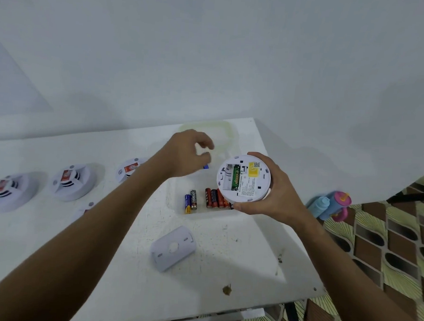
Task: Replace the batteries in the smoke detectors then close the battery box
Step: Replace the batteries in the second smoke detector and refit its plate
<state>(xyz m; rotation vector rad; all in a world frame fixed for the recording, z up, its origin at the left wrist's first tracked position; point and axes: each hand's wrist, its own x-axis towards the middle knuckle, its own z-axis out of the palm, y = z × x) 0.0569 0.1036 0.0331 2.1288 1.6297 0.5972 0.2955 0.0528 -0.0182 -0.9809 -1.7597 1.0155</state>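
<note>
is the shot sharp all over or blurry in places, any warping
Head view: the held detector and batteries are fairly sharp, the left hand is motion-blurred, the left-edge detectors look soft, and the table edges bend from wide-angle distortion.

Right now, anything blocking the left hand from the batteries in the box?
Nothing visible. The left hand hovers over the open battery box, lid off, and the loose batteries lie exposed at its near end. The held detector in the right hand overlaps only the rightmost ones.
</note>
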